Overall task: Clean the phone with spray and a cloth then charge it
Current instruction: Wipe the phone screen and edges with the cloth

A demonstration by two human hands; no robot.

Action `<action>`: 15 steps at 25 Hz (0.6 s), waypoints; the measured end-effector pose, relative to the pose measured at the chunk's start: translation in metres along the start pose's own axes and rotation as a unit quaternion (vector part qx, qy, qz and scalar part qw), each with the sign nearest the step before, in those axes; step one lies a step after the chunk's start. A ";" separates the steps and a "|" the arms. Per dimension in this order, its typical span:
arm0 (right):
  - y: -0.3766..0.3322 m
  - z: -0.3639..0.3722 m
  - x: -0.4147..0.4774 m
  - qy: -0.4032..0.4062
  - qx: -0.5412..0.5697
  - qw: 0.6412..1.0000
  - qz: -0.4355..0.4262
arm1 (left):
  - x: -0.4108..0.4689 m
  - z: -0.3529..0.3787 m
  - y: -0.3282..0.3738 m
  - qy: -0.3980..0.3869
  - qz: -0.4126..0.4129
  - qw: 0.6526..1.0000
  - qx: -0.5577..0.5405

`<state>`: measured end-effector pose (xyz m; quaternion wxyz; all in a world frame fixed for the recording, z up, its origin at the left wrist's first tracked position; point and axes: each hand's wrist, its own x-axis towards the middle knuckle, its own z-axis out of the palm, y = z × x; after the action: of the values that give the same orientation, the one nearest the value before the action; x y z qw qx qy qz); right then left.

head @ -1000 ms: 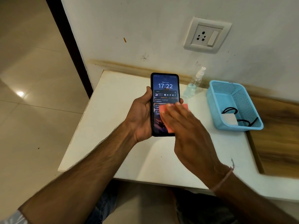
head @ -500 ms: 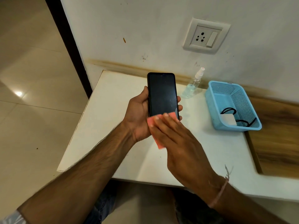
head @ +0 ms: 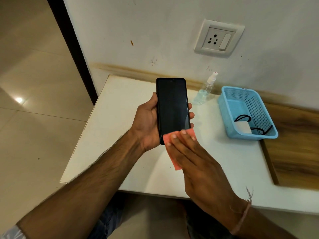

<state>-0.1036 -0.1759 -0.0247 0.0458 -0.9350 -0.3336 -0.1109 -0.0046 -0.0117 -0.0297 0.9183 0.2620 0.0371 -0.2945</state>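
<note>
Gripped phone [head: 172,107], left hand [head: 146,125] fingers [head: 189,106] curled; pressed cloth [head: 167,140], right hand [head: 198,163] fingers flat; risked shoving phone loose onto worktop [head: 120,135].

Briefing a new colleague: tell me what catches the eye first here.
The dark phone, held upright in the left hand above the white table. The right hand presses a pink cloth against its lower end. A blue basket sits on the table to the right.
</note>
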 end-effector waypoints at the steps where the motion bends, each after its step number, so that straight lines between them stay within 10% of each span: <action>1: 0.002 -0.001 -0.004 -0.017 -0.001 1.000 -0.004 | 0.000 0.001 -0.001 0.001 0.000 1.000 -0.003; 15: 0.043 -0.019 0.093 0.026 0.127 0.980 0.150 | 0.003 0.004 -0.008 0.107 0.018 0.994 0.024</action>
<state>-0.0095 -0.1548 0.0158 0.1888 -0.9579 -0.1998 -0.0834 -0.0071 -0.0206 -0.0308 0.9076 0.3147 0.1235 -0.2489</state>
